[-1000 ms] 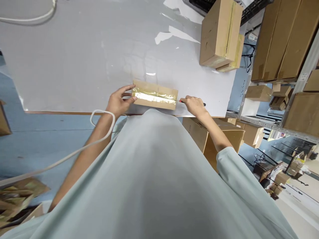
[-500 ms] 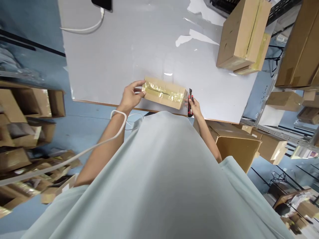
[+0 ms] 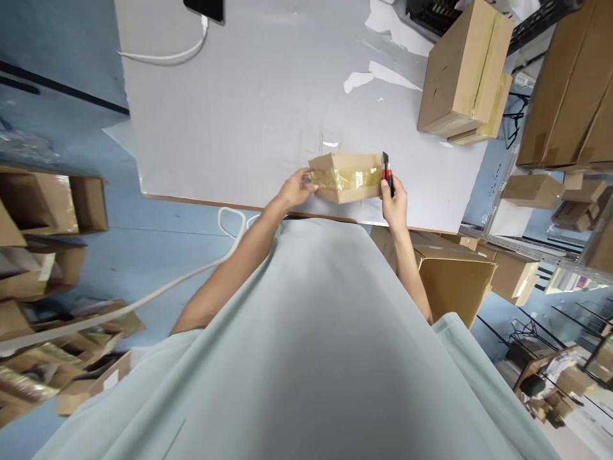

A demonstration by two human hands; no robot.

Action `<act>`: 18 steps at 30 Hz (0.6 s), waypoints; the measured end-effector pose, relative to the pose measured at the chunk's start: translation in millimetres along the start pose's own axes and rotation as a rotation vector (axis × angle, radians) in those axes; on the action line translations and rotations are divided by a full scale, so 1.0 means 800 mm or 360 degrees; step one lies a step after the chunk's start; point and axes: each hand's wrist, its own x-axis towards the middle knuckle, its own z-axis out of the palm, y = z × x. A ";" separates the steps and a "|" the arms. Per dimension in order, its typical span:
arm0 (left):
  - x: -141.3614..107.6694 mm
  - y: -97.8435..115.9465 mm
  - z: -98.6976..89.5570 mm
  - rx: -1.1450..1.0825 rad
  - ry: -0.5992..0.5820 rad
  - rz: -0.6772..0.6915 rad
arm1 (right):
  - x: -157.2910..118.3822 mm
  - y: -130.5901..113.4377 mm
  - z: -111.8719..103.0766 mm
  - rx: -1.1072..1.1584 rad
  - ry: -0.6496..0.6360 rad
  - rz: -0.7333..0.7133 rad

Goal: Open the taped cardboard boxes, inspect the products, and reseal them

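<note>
A small cardboard box [image 3: 352,177] with shiny yellowish tape around it is at the near edge of the grey-white table [image 3: 215,128]. Gripping the box's left end is my left hand [image 3: 295,189], its thumb and fingers on the taped side. My right hand [image 3: 395,203] holds a red and black box cutter [image 3: 388,179] upright against the box's right end. Part of that end is hidden by the cutter and fingers.
Two larger taped boxes [image 3: 462,70] stand at the table's back right. A phone [image 3: 205,9] with a white cable [image 3: 163,57] lies at the back left. Torn white paper [image 3: 383,74] is on the table. An open carton [image 3: 454,281] is below, right.
The box has moved right and turned, showing a taped end and another side. My left hand has moved right with it. My right hand has brought the cutter against the box.
</note>
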 end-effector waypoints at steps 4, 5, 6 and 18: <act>-0.011 0.022 -0.008 0.0067 0.0100 0.0192 | -0.018 -0.051 0.027 -0.0301 -0.0001 -0.0078; -0.014 0.030 -0.016 0.0042 0.0191 0.0274 | -0.024 -0.063 0.037 -0.0356 -0.0028 -0.0062; -0.017 0.040 -0.024 0.0004 0.0271 0.0353 | -0.030 -0.074 0.046 -0.0406 -0.0046 -0.0034; -0.007 0.107 -0.063 -0.0067 0.0205 0.0419 | -0.056 -0.155 0.064 -0.0543 -0.0090 0.0101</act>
